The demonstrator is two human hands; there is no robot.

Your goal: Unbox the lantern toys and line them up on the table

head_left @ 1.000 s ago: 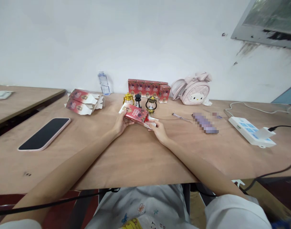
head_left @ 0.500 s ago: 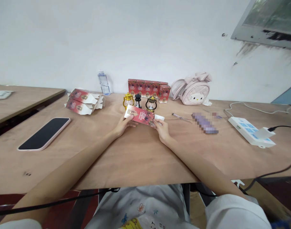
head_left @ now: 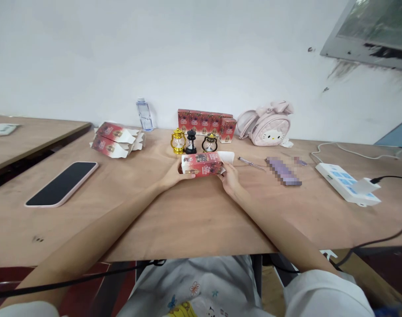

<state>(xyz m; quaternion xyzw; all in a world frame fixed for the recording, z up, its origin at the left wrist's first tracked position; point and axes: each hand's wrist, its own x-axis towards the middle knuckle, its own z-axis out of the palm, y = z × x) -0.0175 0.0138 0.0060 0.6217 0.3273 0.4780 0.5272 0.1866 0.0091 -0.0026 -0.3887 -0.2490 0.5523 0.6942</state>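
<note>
Between my hands is a red printed cardboard box (head_left: 202, 165), squared out, with a white flap standing out at its right end. My left hand (head_left: 175, 175) grips its left end, thumb along the front. At the right end, my right hand (head_left: 229, 178) has its fingers closed on the box beside the flap. Just behind stand three miniature lanterns: a gold one (head_left: 178, 141), a black one (head_left: 191, 143) and a black-and-gold one (head_left: 209, 143). Past them is a row of closed red boxes (head_left: 205, 123).
Flattened red cartons (head_left: 113, 140) lie to the left near a water bottle (head_left: 144, 115). A phone (head_left: 62, 184) rests at the left. Rightward are a screwdriver (head_left: 251, 163), a blurred purple item (head_left: 283, 171), a pink bag (head_left: 270, 127) and a power strip (head_left: 348, 182).
The box went from a flat folded sheet to an opened-out box shape. Both hands shifted slightly right, and the lanterns behind it show more fully.
</note>
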